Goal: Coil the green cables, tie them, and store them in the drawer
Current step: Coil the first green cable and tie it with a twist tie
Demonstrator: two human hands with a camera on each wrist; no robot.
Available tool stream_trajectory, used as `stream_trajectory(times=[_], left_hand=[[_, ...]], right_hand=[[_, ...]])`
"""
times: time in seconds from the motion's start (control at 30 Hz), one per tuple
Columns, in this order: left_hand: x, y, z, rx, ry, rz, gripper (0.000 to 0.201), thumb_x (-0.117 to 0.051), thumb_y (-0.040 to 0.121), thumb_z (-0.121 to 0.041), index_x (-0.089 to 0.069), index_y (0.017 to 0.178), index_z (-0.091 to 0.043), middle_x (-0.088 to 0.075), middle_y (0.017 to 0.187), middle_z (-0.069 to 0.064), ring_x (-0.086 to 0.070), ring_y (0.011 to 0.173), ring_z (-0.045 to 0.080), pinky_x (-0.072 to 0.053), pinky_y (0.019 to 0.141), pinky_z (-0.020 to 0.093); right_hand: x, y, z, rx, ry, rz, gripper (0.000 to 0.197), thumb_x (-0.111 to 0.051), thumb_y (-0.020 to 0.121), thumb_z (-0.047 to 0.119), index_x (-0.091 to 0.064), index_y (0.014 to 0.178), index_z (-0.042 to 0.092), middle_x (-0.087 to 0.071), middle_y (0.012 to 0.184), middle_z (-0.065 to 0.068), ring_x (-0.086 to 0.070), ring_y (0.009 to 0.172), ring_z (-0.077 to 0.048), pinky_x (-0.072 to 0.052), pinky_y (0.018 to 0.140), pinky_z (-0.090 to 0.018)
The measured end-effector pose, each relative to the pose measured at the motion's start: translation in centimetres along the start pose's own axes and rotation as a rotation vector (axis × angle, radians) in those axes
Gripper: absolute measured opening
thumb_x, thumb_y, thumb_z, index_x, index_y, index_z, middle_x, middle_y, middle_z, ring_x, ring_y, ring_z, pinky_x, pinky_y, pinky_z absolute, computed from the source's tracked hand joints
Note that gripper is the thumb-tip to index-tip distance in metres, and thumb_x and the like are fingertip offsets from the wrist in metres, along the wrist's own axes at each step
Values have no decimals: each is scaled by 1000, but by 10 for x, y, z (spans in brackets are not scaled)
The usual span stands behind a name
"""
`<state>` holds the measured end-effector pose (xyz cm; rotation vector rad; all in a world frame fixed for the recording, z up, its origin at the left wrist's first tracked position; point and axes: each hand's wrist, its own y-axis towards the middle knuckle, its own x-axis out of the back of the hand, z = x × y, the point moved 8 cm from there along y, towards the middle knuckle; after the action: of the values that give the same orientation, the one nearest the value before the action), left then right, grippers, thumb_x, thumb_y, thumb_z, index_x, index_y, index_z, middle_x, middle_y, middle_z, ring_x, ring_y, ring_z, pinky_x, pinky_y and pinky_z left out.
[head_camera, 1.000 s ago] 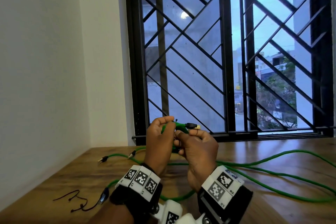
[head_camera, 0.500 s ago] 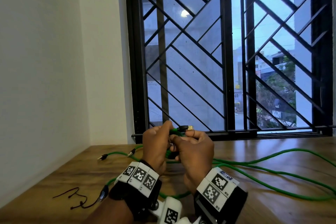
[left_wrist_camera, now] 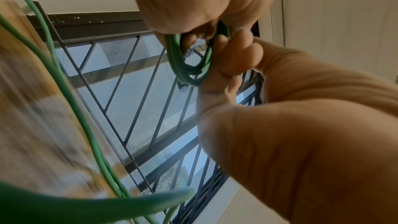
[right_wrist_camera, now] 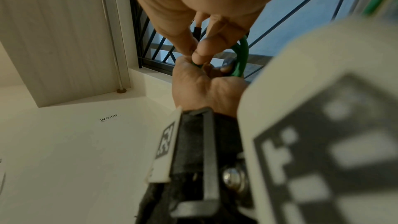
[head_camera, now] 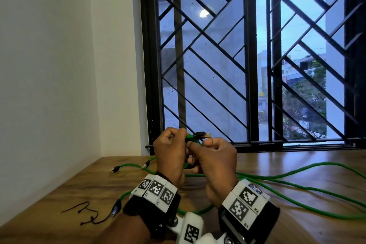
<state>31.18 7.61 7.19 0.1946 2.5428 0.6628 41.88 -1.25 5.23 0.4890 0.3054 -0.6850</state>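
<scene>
At nine o'clock of our hands a thin dark cord lies squiggled on the wooden table, and just right of it a black plug ends one green run. Further back, toward ten o'clock, two more plugs rest on the wood near the wall. Our left hand is raised above the table at the middle of the view, fingers curled tight onto a small coil of green cable; the left wrist view shows several turns bundled into a loop between the two hands. A black connector with a pale tip sticks out at twelve o'clock, just above our knuckles. Our right hand presses against the left, thumb and fingers pinched on the same coil, touching the other hand. From under our wrists the rest of the cable trails to three o'clock in long loose curves lying on the table. Behind everything stands the window with its black slanted bars.
</scene>
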Motion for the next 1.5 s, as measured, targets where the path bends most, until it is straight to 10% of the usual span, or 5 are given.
stream_trajectory(times=[0.57, 1.27, 1.5], left_hand=[[10, 7, -5, -41, -29, -17, 8, -73, 86, -3, -74, 78, -1, -67, 66, 8, -60, 57, 20, -48, 50, 29], [-3, 2, 4, 48, -95, 80, 18, -70, 89, -1, -80, 78, -10, -69, 72, 13, -51, 45, 12, -32, 38, 21], [-4, -1, 7, 32, -37, 74, 16, -68, 90, 1, -82, 85, -7, -70, 75, 18, -45, 45, 15, -33, 40, 23]], right_hand=[[-18, -4, 27, 259, -308, 289, 18, -79, 86, -4, -80, 99, 9, -79, 78, -7, -78, 71, -21, -63, 64, -33], [-10, -5, 61, 816, -598, 196, 15, -77, 90, 4, -83, 94, 17, -74, 89, 8, -70, 83, -3, -53, 71, -10], [1, 10, 49, 630, -434, 180, 12, -79, 90, 10, -82, 94, 21, -79, 84, 7, -73, 71, -13, -62, 64, -35]])
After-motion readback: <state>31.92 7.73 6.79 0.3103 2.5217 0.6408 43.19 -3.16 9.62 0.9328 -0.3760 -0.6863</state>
